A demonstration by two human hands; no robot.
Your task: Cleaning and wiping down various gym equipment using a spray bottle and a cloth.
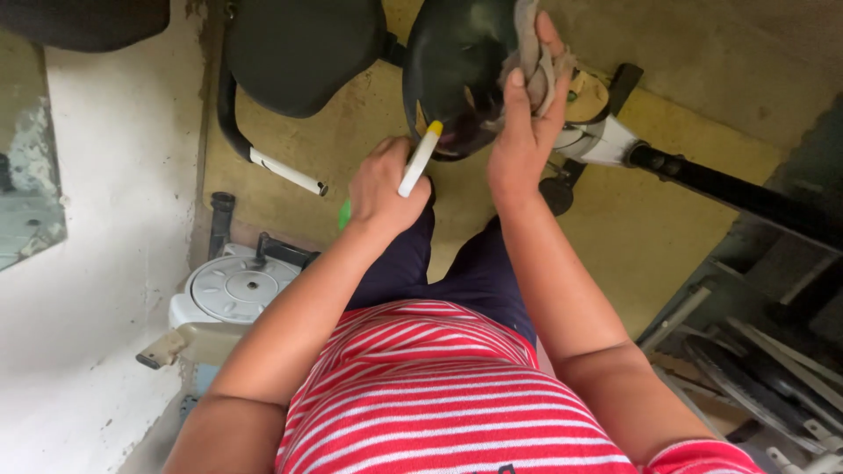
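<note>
Head view looks straight down onto a worn, yellowish concrete floor (pixel 369 132) beside a chipped white wall (pixel 105 219). A glossy black seat (pixel 452 66) stands just ahead of the person's knees, mounted on a white-and-black frame (pixel 615 145) whose dark bar runs off to the right. The right hand (pixel 527 123) is closed around a greyish rag (pixel 537 53), pressing it against the seat's right edge. The left hand (pixel 382 189) is wrapped round a slim white tube with a yellow tip (pixel 421 158), the tip touching the seat's lower rim; something green shows under the fist, too hidden to name. Left of the seat sits a second black padded seat (pixel 299 53) with a curved black-and-white handle (pixel 272 167). Lower left stands a white round-lidded machine (pixel 237 290); lower right, stacked metal strips (pixel 755 369).
</note>
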